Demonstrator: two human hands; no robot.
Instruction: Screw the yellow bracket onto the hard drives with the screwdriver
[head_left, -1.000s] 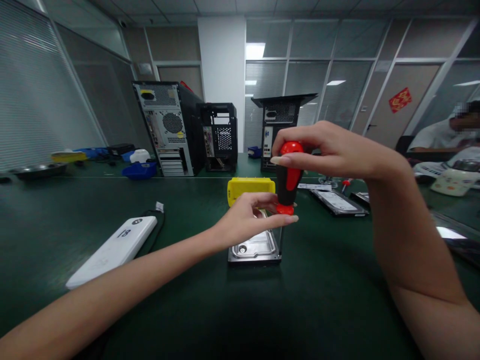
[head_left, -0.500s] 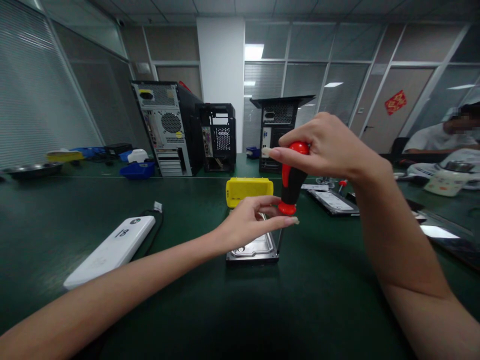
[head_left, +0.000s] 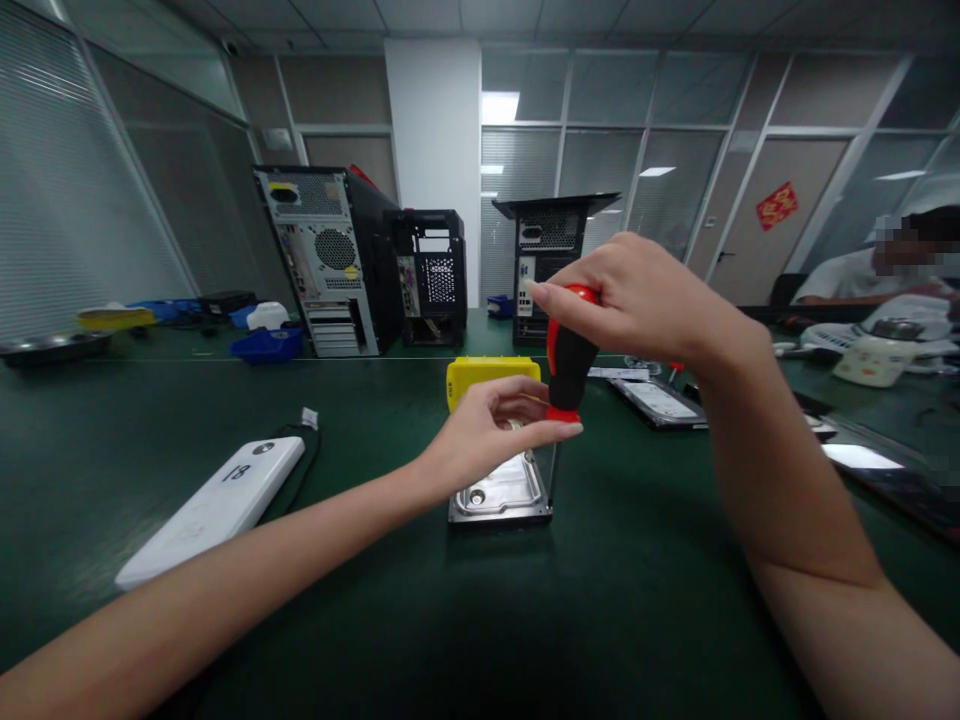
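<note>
A screwdriver [head_left: 573, 366] with a red and black handle stands nearly upright, tilted a little. My right hand [head_left: 634, 300] is closed round the top of its handle, thumb pointing left. Lower down, the thumb and fingers of my left hand [head_left: 499, 425] pinch about the red collar. The thin shaft runs down to the right edge of a silver hard drive [head_left: 501, 495], which lies flat on the green table [head_left: 360, 620]. I cannot make out the tip clearly. My left hand hides the far part of the drive.
Right behind the drive stands a yellow bin [head_left: 491, 372]. A white power bank [head_left: 217, 510] marked 18 lies left. Another hard drive [head_left: 660, 402] is at right. Computer cases [head_left: 330, 260] and a blue tray [head_left: 266, 344] stand farther back. A person [head_left: 862, 275] sits far right.
The whole view has shifted slightly left. Both hands keep their hold on the screwdriver, and my right hand has turned a little with the handle. The drive stays in place.
</note>
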